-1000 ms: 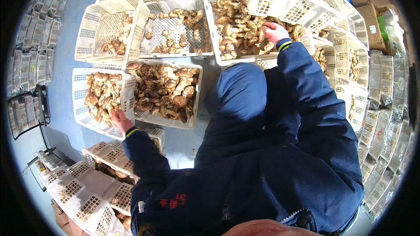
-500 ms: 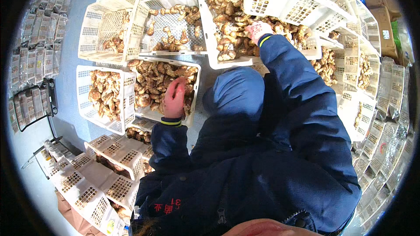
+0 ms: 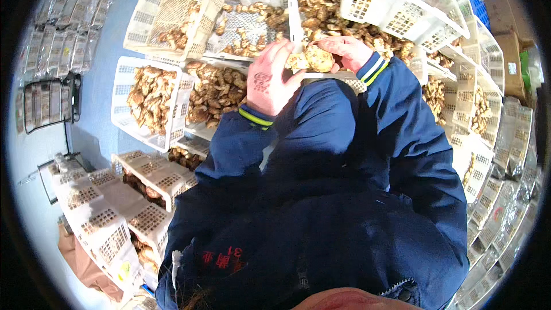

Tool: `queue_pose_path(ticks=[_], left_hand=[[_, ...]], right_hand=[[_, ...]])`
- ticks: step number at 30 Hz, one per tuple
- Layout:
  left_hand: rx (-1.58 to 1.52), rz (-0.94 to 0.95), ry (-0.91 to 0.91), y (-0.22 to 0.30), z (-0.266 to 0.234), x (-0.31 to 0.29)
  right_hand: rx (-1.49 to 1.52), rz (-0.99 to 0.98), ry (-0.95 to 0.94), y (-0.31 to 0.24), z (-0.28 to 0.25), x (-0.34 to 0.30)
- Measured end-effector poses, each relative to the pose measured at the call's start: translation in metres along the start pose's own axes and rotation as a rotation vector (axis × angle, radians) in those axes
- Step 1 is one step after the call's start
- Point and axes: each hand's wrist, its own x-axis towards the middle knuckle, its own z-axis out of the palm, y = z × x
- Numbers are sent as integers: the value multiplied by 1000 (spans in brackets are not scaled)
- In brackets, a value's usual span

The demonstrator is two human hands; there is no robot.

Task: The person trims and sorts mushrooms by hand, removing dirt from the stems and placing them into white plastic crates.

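Over the near edge of the middle white crate (image 3: 295,14), I hold a pale brown mushroom (image 3: 319,59) between both hands. My right hand (image 3: 351,51) is closed around its broad cap end. The narrower stem end lies between the fingers and thumb of my left hand (image 3: 268,83), which has a dark print on its back. Brown mushrooms (image 3: 318,11) fill the crate beyond my hands. Left of my knee, partly covered by my left hand, more mushrooms (image 3: 212,96) lie in another crate.
A white crate of mushrooms (image 3: 150,96) stands at the left, and a sparsely filled crate (image 3: 150,14) behind it. Stacked crates (image 3: 459,92) curve round the right side. A tilted crate (image 3: 396,8) overlaps the middle one. More crates (image 3: 94,215) stand at lower left, near a black-framed cart (image 3: 50,103).
My left hand has left the mushrooms in the left crate and moved up and right. My right hand has drawn back from the middle crate with a mushroom, and both hands now meet at it.
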Motion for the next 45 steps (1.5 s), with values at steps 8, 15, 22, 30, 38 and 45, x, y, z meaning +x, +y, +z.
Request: queue_pose_path(ticks=[8, 15, 22, 30, 38, 45], left_hand=[[-1026, -982, -124, -25, -4, -54], [-1281, -1076, -20, -19, -13, -56], [-1695, -1105, -205, -34, -5, -68], [-1291, -1137, -170, -16, -9, -60], [-1229, -1150, -74, -20, -15, -64], [-1180, -1149, -56, -26, -11, -69]], right_hand=[[81, -121, 241, 39, 42, 35], [91, -293, 39, 50, 77, 46], [193, -293, -84, 50, 88, 42], [194, -212, 6, 60, 85, 54], [273, -146, 168, 59, 83, 52], [193, -186, 196, 79, 70, 69]])
